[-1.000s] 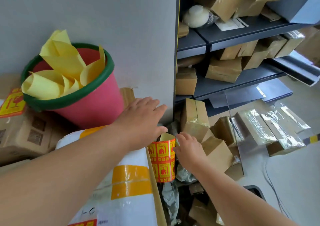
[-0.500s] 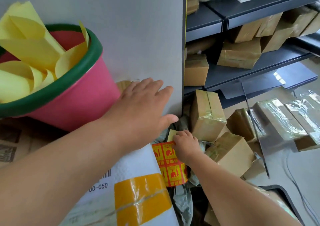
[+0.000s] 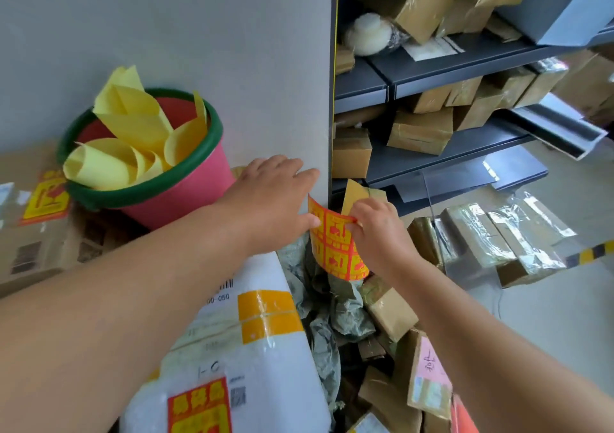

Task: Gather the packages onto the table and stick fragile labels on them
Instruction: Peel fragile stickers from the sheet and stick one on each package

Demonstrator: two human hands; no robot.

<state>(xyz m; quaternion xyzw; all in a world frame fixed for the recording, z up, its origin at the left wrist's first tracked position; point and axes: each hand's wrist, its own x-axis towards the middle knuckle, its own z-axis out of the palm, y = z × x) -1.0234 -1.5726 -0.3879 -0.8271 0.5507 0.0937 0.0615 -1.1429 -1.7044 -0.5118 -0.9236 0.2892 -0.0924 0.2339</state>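
Single view, taken from the camera worn on my head. It faces forward and steeply down along both my forearms, which enter from the bottom corners. My left hand (image 3: 269, 200) and right hand (image 3: 378, 229) meet near frame centre at the red-and-yellow sheet of fragile labels (image 3: 335, 246), close to the lens. The flat grey wall panel (image 3: 199, 50) fills the upper left. The dark grey metal shelving (image 3: 432, 68) leans across the upper right, bent by the wide angle. The pale floor (image 3: 548, 316) shows lower right.
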